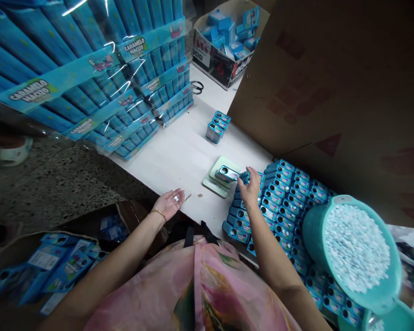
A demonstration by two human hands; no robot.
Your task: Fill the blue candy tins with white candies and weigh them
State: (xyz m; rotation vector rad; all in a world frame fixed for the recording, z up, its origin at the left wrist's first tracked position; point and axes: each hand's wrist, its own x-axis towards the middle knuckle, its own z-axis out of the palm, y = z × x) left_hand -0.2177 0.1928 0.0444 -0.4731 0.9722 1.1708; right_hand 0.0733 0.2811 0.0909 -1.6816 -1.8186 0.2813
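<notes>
My left hand (169, 203) is palm up near the table's front edge, fingers spread, with a few small white candies (176, 198) lying on it. On the white table, a pale green scale (215, 182) bears one blue box (227, 173) with a dark round hole in its top. My right hand (250, 186) is beside that box's right end, thumb and forefinger apart near it; whether it holds anything small cannot be made out. Rows of similar blue boxes (269, 205) stand to the right, partly under my right forearm.
Plastic-wrapped display packs (72, 69) stand at the left. Three blue boxes (218, 125), black scissors (197, 87) and a carton (212, 66) are farther back. A turquoise bucket (313, 234) of white candies (357, 248) stands right, near a tall cardboard box (317, 92). Open cartons are lower left.
</notes>
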